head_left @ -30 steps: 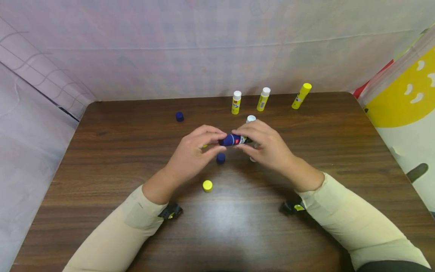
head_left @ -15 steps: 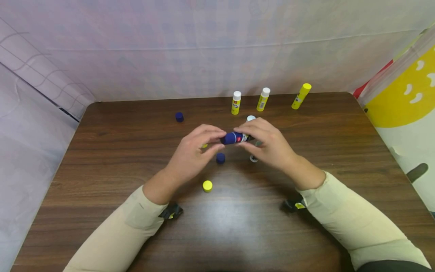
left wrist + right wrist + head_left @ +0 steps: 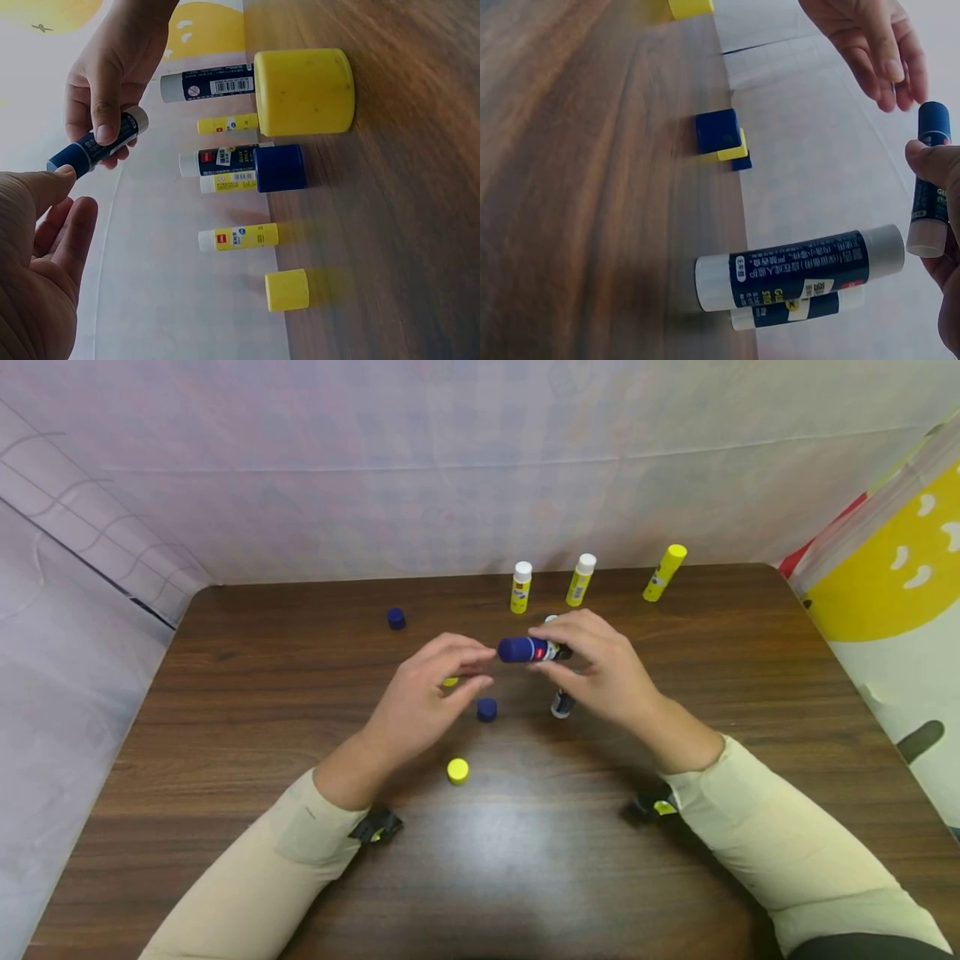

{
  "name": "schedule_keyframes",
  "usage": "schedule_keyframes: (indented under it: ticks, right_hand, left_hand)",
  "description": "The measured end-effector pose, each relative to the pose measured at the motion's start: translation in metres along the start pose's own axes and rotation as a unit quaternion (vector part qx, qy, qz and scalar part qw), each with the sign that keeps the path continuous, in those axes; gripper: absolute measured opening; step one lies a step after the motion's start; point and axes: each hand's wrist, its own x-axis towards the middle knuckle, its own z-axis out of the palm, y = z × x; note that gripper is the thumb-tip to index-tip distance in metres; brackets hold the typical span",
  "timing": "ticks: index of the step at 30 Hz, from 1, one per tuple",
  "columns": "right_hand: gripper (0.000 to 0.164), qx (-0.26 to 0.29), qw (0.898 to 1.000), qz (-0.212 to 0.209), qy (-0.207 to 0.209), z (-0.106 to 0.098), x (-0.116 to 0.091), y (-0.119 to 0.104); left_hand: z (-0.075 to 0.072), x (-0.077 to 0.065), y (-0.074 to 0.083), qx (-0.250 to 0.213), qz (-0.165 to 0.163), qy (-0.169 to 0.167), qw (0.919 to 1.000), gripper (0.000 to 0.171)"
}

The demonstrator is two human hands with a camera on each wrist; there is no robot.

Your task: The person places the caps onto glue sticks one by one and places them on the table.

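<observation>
A dark blue glue stick point(image 3: 525, 649) with its blue cap on is held level above the table, pinched between thumb and fingers of my right hand point(image 3: 600, 664). Its capped end points left, toward my left hand point(image 3: 423, 689), whose fingers are slightly bent and hold nothing. The right wrist view shows a gap between those fingertips and the cap. Beneath my right hand stand two dark blue glue sticks with white ends, a nearer one point(image 3: 802, 266) and another glue stick point(image 3: 810, 309) partly behind it. A loose blue cap point(image 3: 487, 709) lies below the gap between the hands.
Along the back edge stand two white-capped yellow glue sticks point(image 3: 521, 587) and an all-yellow glue stick point(image 3: 664, 573). A yellow cap point(image 3: 457, 770) sits nearer me, a blue cap point(image 3: 396, 618) farther back left. Another yellow cap point(image 3: 450, 681) is mostly hidden by my left hand.
My left hand has let go of the blue cap end. My right hand has moved the glue stick up and right, away from the left fingers, which stay nearly in place.
</observation>
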Motion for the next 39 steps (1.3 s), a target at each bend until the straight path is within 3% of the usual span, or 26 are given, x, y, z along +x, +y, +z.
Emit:
schedule_keyframes:
  ticks: [10, 17, 27, 34, 39]
  right_hand:
    - [0.043, 0.024, 0.996, 0.079, 0.035, -0.007, 0.001, 0.009]
    - [0.038, 0.053, 0.987, 0.136, 0.073, -0.012, 0.001, 0.018]
    - [0.030, 0.100, 0.958, 0.217, 0.157, -0.018, 0.003, 0.032]
    - [0.030, 0.126, 0.932, 0.275, 0.201, -0.022, 0.003, 0.044]
    - [0.029, 0.125, 0.922, 0.293, 0.218, -0.025, 0.002, 0.055]
  left_hand:
    - [-0.003, -0.002, -0.005, -0.001, -0.009, 0.003, 1.0000, 0.028]
    - [-0.003, -0.002, -0.008, -0.001, -0.019, -0.004, 0.9998, 0.028]
    - [-0.006, -0.001, -0.013, 0.000, -0.037, 0.000, 0.9993, 0.029]
    - [-0.007, -0.001, -0.018, -0.007, -0.056, -0.005, 0.9984, 0.028]
    - [-0.010, 0.000, -0.021, -0.010, -0.068, -0.001, 0.9977, 0.027]
